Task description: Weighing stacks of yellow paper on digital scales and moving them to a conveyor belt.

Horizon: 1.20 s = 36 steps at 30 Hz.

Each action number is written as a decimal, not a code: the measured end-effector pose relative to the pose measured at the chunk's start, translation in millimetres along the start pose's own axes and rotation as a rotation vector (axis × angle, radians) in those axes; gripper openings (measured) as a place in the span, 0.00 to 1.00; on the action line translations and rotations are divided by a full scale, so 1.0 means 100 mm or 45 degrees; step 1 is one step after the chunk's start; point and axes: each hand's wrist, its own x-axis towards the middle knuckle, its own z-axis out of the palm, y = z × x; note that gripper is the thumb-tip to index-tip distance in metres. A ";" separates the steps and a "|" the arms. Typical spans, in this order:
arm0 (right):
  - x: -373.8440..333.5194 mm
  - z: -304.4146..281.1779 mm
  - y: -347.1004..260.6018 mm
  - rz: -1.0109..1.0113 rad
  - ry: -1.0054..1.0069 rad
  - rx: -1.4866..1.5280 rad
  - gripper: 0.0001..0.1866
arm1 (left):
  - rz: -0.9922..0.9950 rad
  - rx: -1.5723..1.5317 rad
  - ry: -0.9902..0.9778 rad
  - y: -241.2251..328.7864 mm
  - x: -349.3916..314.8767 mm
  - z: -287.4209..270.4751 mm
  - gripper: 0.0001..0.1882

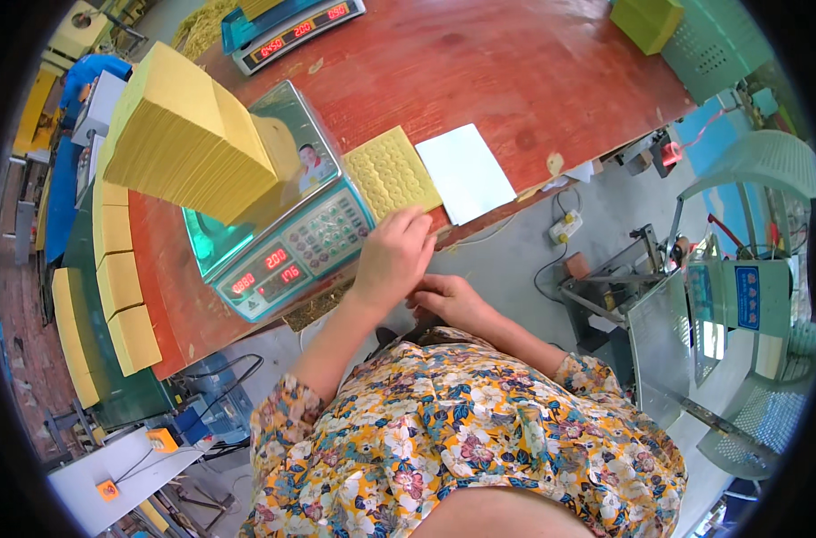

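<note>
At the centre of the frame the left hand (394,255) rests with curled fingers on the near edge of a yellow embossed sheet (390,172), just right of the scale (287,247). The right hand (448,296) sits just below, loosely closed; whether it holds anything I cannot tell. A tall stack of yellow paper (188,134) stands on the scale, upper left.

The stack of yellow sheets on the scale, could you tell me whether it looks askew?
Yes. The stack of yellow sheets leans and fans out, overhanging the scale on its far side. The embossed yellow sheet lies at the table edge, under the left hand.
</note>
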 end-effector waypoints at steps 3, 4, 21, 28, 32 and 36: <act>-0.08 -0.24 -0.03 0.076 0.021 0.070 0.12 | -0.112 0.282 -0.157 -0.14 0.29 0.20 0.14; -0.11 -0.30 -0.02 0.061 0.062 0.120 0.12 | -0.113 0.364 -0.190 -0.21 0.34 0.26 0.12; -0.11 -0.80 0.02 0.062 0.319 0.529 0.13 | 0.079 0.410 -0.089 0.38 0.06 0.65 0.09; -0.02 -0.80 -0.06 -0.085 0.331 0.885 0.16 | 0.002 0.238 0.042 0.44 -0.12 0.55 0.11; 0.12 -0.80 -0.02 -0.041 0.383 0.679 0.14 | -0.728 -0.119 0.134 0.31 -0.46 0.31 0.09; 0.00 -0.76 -0.04 0.023 0.333 0.659 0.13 | -1.148 -0.836 -0.036 -0.06 -0.78 0.42 0.11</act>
